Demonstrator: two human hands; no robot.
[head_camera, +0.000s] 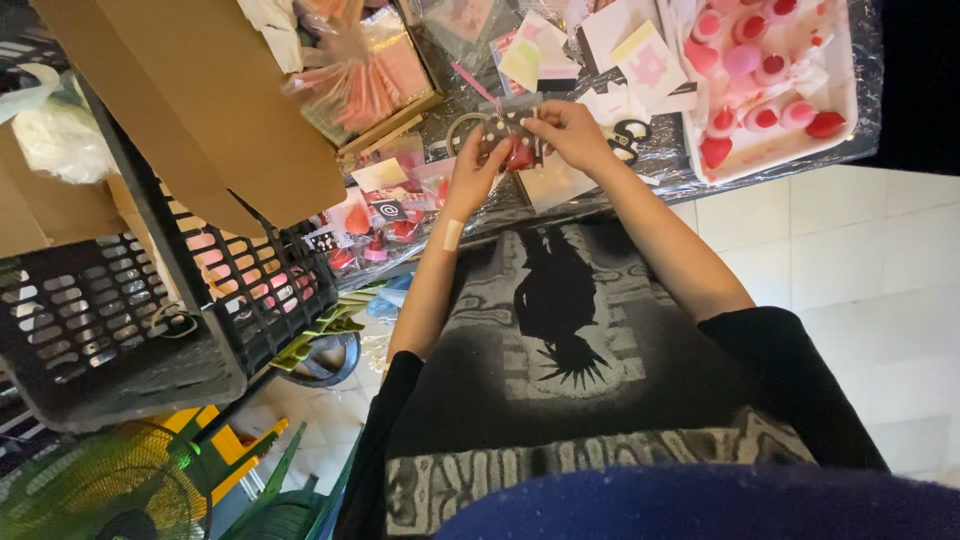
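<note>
- While both hands meet over the near edge of the table (600, 200), which is wrapped in crinkled clear film, the floor (860, 260) beside it shows pale square tiles.
- The left hand (478, 165) and right hand (570, 130) pinch one small spotted packet (512, 135) between their fingertips, a red piece inside it; it hangs just above the table edge.
- One white tray (840, 110) at the far right holds pink and red pieces, about a dozen, though the blur makes the count unsure.
- One pair of black scissors (630, 140) lies just beside the right hand.
- One black crate (120, 320) sits at left, below one brown cardboard flap (200, 90).
- One green fan (100, 490) stands on the floor.
</note>
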